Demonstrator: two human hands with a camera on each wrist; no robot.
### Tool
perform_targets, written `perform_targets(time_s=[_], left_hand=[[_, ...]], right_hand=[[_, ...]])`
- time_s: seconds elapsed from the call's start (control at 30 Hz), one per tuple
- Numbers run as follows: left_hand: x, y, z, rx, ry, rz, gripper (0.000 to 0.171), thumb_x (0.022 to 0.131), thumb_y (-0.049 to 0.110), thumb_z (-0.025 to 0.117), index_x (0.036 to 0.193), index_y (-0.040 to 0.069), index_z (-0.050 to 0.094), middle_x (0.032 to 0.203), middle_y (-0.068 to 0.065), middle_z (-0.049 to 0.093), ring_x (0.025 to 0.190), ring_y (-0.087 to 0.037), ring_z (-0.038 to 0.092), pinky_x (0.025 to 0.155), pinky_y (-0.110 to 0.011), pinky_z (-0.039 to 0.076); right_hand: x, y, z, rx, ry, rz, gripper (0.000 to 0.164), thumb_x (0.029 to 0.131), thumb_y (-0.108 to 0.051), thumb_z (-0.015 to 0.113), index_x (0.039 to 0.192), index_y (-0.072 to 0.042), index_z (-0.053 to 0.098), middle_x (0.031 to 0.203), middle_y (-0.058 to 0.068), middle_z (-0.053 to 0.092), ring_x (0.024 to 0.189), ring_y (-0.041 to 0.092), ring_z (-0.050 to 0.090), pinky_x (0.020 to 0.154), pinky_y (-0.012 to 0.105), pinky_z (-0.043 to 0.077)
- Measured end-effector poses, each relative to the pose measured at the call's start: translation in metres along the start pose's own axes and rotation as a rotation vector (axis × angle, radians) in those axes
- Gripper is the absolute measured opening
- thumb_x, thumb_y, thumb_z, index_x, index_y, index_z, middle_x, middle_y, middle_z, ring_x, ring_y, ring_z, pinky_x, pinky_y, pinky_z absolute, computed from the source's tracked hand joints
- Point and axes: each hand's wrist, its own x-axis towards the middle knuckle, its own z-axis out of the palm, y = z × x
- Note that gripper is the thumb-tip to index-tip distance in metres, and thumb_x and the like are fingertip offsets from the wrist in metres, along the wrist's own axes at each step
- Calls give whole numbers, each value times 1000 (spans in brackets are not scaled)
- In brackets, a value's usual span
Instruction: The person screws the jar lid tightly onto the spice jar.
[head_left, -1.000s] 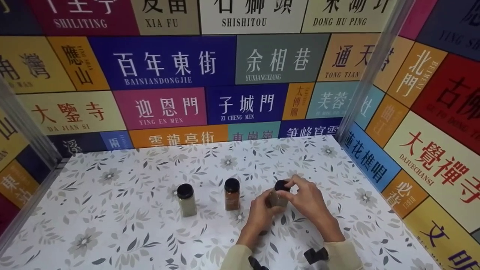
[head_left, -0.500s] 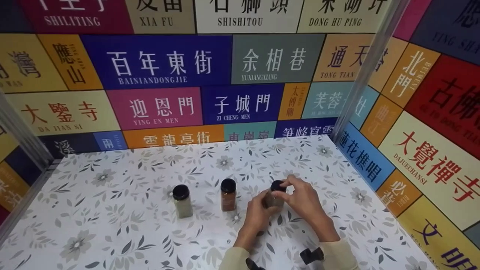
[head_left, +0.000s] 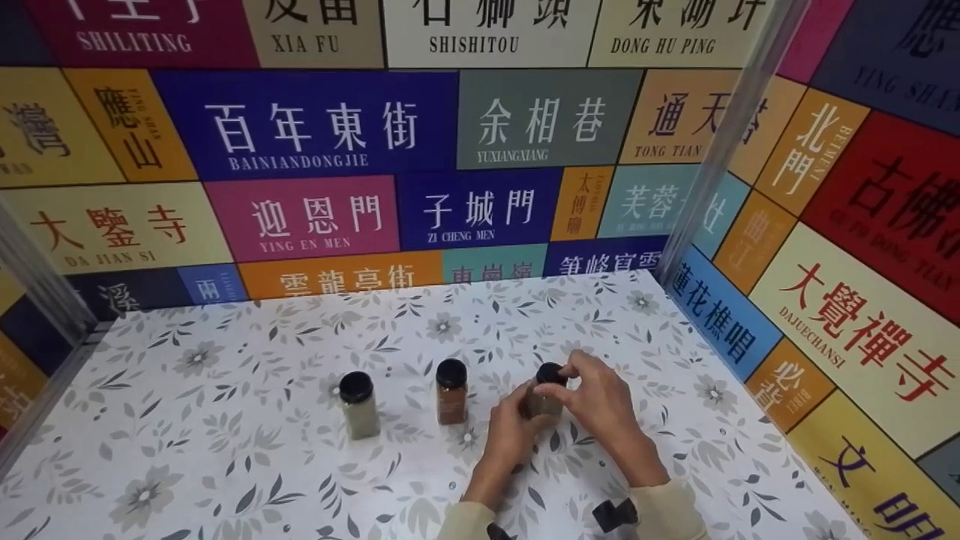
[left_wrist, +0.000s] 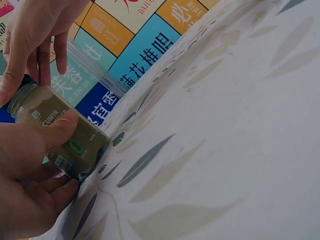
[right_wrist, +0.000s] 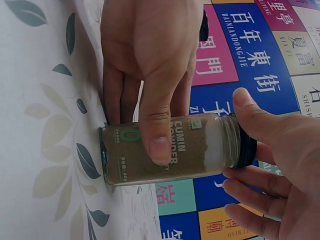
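A glass jar of cumin powder point(right_wrist: 192, 162) with a black screw cap point(head_left: 551, 372) is between the two hands, its base at the tabletop. My left hand point(head_left: 511, 433) grips the jar's body, with the thumb across the printed label in both wrist views. The right hand point(head_left: 606, 397) pinches the cap between thumb and fingers from the right side. Brown powder fills most of the jar, and the cap sits on its neck. To the left stand a black-capped jar of reddish-brown powder point(head_left: 452, 401) and another of pale greenish powder point(head_left: 361, 416), both upright and apart from the hands.
A white tabletop with a grey leaf and flower print point(head_left: 262, 390) lies under everything. Colourful lettered panels point(head_left: 322, 217) rise behind it and at both sides. A metal corner post point(head_left: 705, 180) stands at the back right.
The head view has drifted slightly, so the whole scene sits a little further left. Both hands keep the same hold on the cumin jar and its cap. The other jars stay put.
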Motion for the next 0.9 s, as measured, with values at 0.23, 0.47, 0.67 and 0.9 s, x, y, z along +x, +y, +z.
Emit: perform_targets(time_s=[0.23, 0.47, 0.67, 0.9], left_hand=[[-1, -3, -1, 1, 15, 15, 48, 83, 15, 80, 129, 13, 66, 116, -6, 74, 95, -14, 66, 83, -27, 52], [-1, -3, 1, 25, 24, 45, 46, 84, 18, 79, 127, 14, 67, 105, -7, 74, 85, -12, 64, 75, -24, 51], [-2, -2, 1, 0, -6, 16, 46, 85, 17, 78, 129, 17, 65, 114, -4, 73, 98, -14, 67, 86, -27, 53], [1, -2, 1, 12, -4, 32, 38, 85, 15, 78, 121, 18, 67, 98, -3, 72, 82, -8, 62, 73, -22, 49]], right_hand=[[-1, 0, 4, -43, 29, 1, 50, 67, -47, 86, 83, -11, 55, 77, 3, 60, 60, 10, 44, 51, 25, 40], [-2, 1, 3, -24, 14, -11, 53, 66, -50, 86, 83, -13, 51, 82, -1, 56, 60, 10, 41, 52, 25, 37], [1, 8, -2, 209, -160, 46, 46, 86, -40, 77, 120, -14, 62, 126, 5, 62, 105, 23, 65, 83, 41, 55], [3, 22, -2, 373, -225, -115, 42, 91, -15, 73, 131, -8, 65, 131, 9, 67, 118, 29, 64, 90, 46, 56]])
